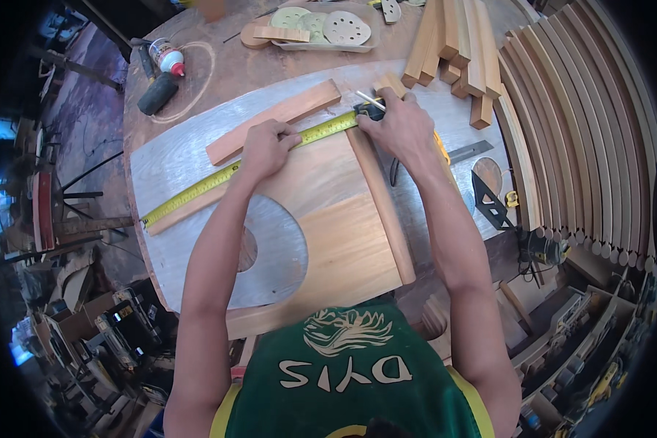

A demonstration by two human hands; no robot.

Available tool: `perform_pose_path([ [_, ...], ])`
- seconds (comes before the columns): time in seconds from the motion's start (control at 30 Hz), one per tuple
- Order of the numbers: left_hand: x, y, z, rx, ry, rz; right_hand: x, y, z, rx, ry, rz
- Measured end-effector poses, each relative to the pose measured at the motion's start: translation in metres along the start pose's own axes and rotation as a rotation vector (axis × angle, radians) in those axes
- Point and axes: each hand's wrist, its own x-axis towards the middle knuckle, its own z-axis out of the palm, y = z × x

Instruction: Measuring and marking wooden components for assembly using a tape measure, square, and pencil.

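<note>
Yellow-bladed tape measure lies drawn out along the far edge of a pale wooden panel, its dark case gripped in the right hand, which also holds a thin white stick. The left hand bends its fingers onto the blade; whether they pinch it, I cannot tell. Just beyond rests a reddish wooden bar. Farther out are a black mallet, a bottle, sanding discs and, rightward, stacked wood strips.
</note>
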Motion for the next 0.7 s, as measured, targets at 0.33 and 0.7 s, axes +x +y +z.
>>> perform_pose_path([
  [0.33,0.001,-0.004,0.004,-0.001,0.053,0.074,-0.003,0.003,0.0,-0.018,0.01,0.011],
  [0.7,-0.001,-0.003,0.011,-0.012,0.089,0.044,-0.001,0.001,0.003,-0.009,0.017,0.01],
])
